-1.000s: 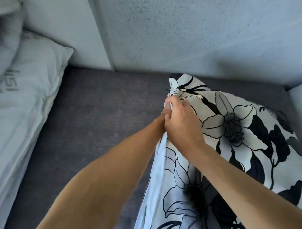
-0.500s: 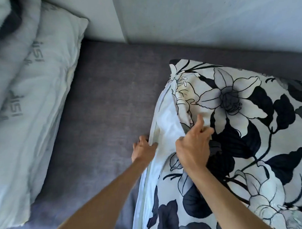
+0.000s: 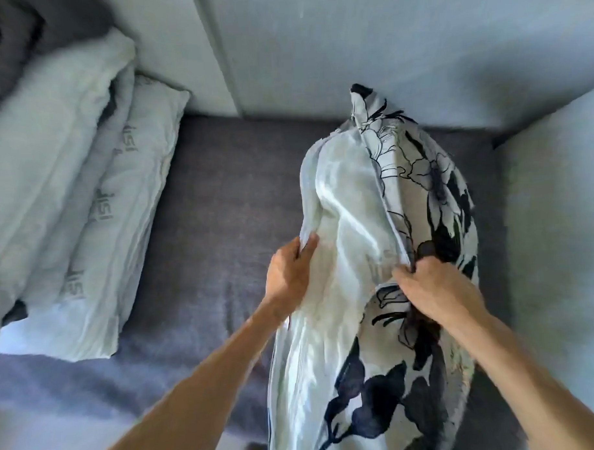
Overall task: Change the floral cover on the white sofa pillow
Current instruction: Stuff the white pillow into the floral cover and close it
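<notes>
Black-and-white floral fabric cover (image 3: 432, 200) spread open along its near edge, glossy white pillow (image 3: 343, 243) showing inside, standing on grey woven sofa seat (image 3: 227, 200). Left hand (image 3: 287, 275) pinching the opening's left edge; right hand (image 3: 432, 287) clenched round the right edge. Pale printed pillows (image 3: 86, 198) stacked well apart at left.

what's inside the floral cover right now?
A white pillow shows through the floral cover opening, which the left hand and right hand hold apart. The cover hides the rest of the pillow.
</notes>
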